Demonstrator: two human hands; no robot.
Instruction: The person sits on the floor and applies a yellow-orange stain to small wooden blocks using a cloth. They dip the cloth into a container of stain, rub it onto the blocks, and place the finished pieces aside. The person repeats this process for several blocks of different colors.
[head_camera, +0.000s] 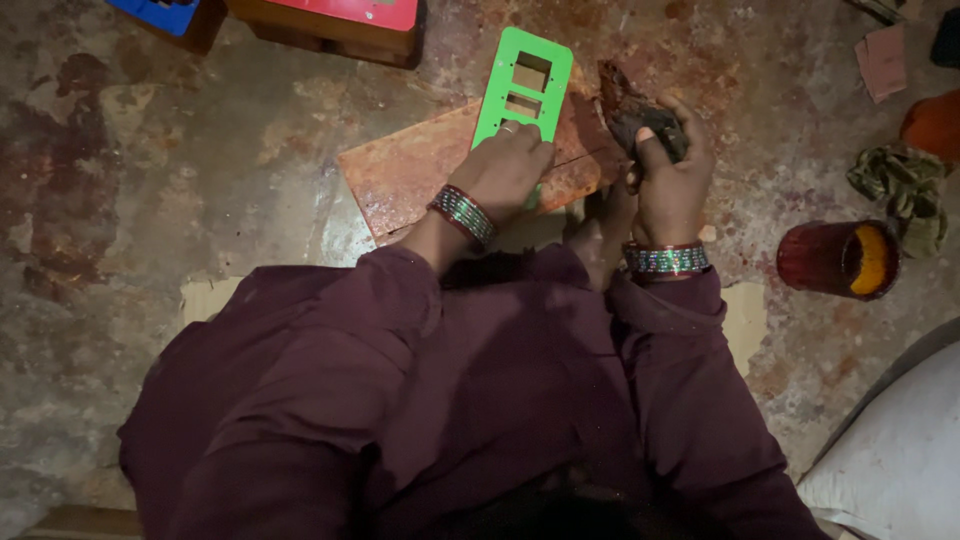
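A person's left hand (508, 170) presses a bright green flat plastic stencil with rectangular cut-outs (524, 88) onto a reddish stained stone slab (420, 175) lying on the floor. The right hand (668, 185) is clenched around a dark brown crumpled lump (635, 115) just beside the slab. A red cup of yellow powder (840, 260) stands well apart.

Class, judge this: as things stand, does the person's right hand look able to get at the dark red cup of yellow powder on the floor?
Probably yes: the floor between the right hand and the dark red cup looks bare, though that hand already grips a dark lump.
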